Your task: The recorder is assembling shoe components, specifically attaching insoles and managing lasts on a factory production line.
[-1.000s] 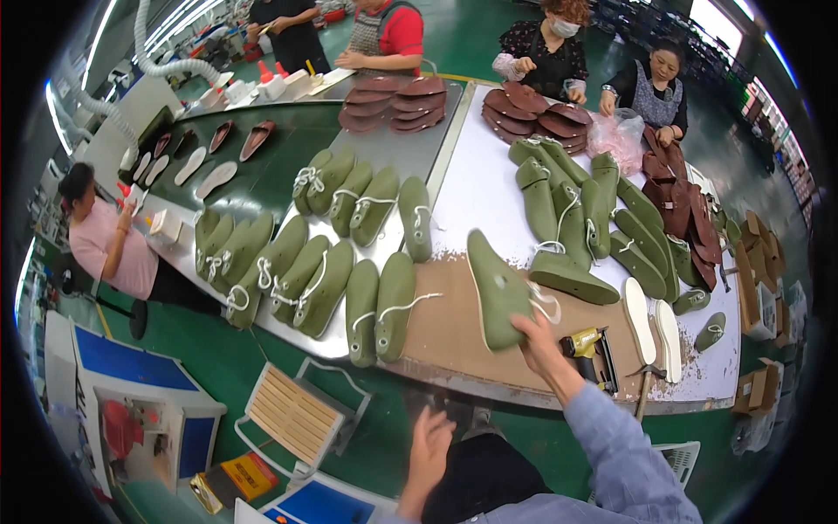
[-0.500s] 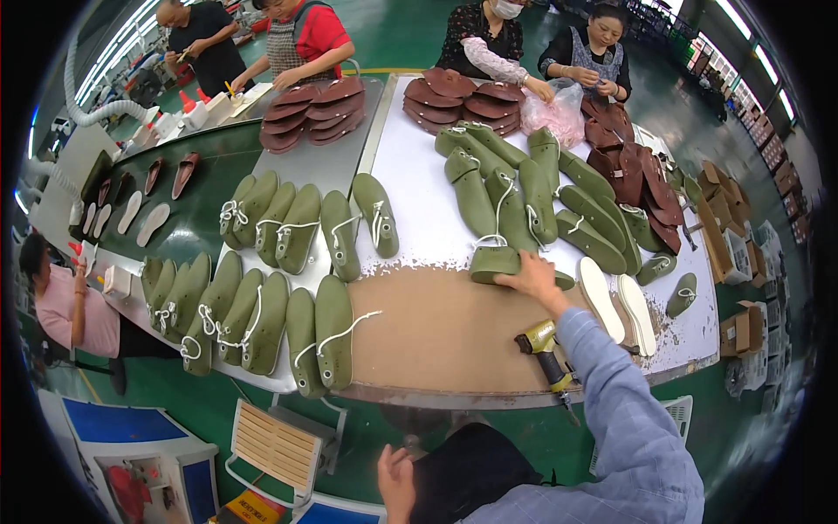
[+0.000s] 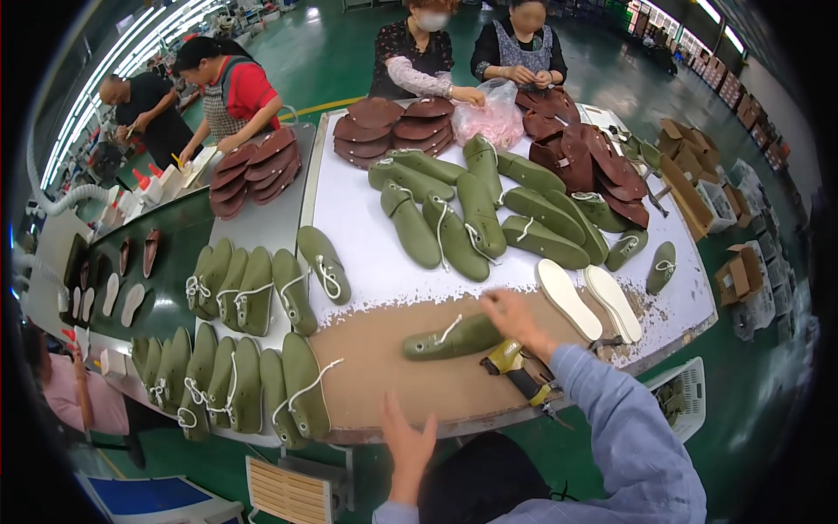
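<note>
A green shoe last (image 3: 449, 339) with a white cord lies sideways on the brown board (image 3: 375, 375) in front of me. My right hand (image 3: 515, 316) is at its right end, fingers curled against it; part of the grip is hidden. My left hand (image 3: 408, 444) is at the table's near edge, empty, its thumb apart from the fingers. Just below my right hand is a yellow-and-black air tool (image 3: 519, 371). Pale insoles (image 3: 569, 299) lie to the right of the board, with more stacked beside them (image 3: 613, 304).
Green lasts pile up at the back (image 3: 476, 210), and corded pairs stand at left (image 3: 249, 375). Brown leather uppers (image 3: 367, 131) are stacked farther back, near a pink plastic bag (image 3: 489, 118). Several people work around the tables. A wooden-slatted chair (image 3: 288, 489) stands at lower left.
My right hand has brought a green last from the pile toward me onto the brown board. My left hand has risen to the table edge. The view has shifted.
</note>
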A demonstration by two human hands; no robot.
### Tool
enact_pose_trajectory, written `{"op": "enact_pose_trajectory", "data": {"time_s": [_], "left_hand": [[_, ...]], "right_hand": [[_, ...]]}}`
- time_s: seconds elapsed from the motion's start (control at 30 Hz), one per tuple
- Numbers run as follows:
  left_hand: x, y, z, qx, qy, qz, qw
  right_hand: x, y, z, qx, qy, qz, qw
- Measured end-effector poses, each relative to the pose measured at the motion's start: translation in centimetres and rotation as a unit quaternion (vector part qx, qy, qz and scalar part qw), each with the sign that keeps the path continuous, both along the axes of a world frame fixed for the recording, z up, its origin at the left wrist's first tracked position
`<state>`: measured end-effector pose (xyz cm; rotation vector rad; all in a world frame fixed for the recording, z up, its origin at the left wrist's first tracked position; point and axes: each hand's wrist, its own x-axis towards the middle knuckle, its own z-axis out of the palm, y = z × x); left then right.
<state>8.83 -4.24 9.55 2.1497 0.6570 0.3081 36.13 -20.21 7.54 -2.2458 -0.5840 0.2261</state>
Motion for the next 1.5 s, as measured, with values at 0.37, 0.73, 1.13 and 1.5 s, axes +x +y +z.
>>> {"op": "enact_pose_trajectory", "data": {"time_s": [0.37, 0.73, 1.13, 1.5], "left_hand": [[3.5, 0.1, -3.8, -0.004, 0.053, -0.085, 0.995], [-9.9, -5.3, 0.1, -0.343, 0.034, 0.23, 0.91], [-16.2, -7.8, 0.4, -0.308, 0.102, 0.398, 0.858], [-23.9, -7.3, -3.5, -0.265, 0.204, 0.395, 0.856]], "right_hand": [[14.1, 13.8, -0.6, 0.03, -0.134, -0.059, 0.989], [19.4, 23.0, -1.2, -0.236, -0.159, -0.048, 0.957], [27.3, 24.1, 0.7, -0.101, -0.196, 0.042, 0.975], [33.0, 25.1, -1.6, -0.145, -0.093, 0.045, 0.984]]}}
